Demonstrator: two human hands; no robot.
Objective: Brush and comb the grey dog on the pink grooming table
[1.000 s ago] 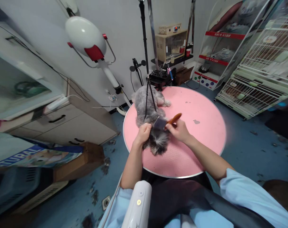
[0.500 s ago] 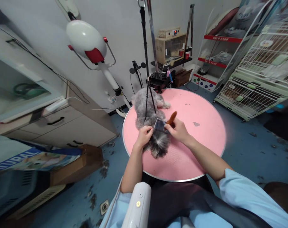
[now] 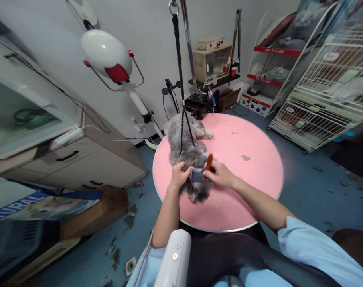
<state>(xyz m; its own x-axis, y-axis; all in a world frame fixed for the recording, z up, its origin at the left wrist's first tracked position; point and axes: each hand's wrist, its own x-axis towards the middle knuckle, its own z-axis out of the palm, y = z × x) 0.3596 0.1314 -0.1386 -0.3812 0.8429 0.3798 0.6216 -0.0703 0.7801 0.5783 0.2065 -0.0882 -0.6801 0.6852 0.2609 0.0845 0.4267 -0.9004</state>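
A grey dog [image 3: 181, 137] lies on the round pink grooming table [image 3: 244, 179], its fluffy head toward me. My right hand [image 3: 221, 174] grips a slicker brush [image 3: 209, 161] by its brown handle. The brush's flat head rests across the fur on the dog's head, handle tilted up. On the left side of the head, my left hand [image 3: 180, 175] is closed on the dog's fur, its thumb close to the brush's edge. The dog's face is hidden from me.
A black grooming loop [image 3: 181, 71] runs from above to the dog's neck. A white hair dryer [image 3: 175, 259] sticks up before my chest. Left stands a drawer cabinet [image 3: 70, 159]; wire cages [image 3: 328, 95] stand right. Hair tufts [image 3: 130, 215] litter the floor.
The brush has come toward me over the dog's head fur, and its handle points more upward. My left hand has shifted slightly toward me. The view has shifted a little.
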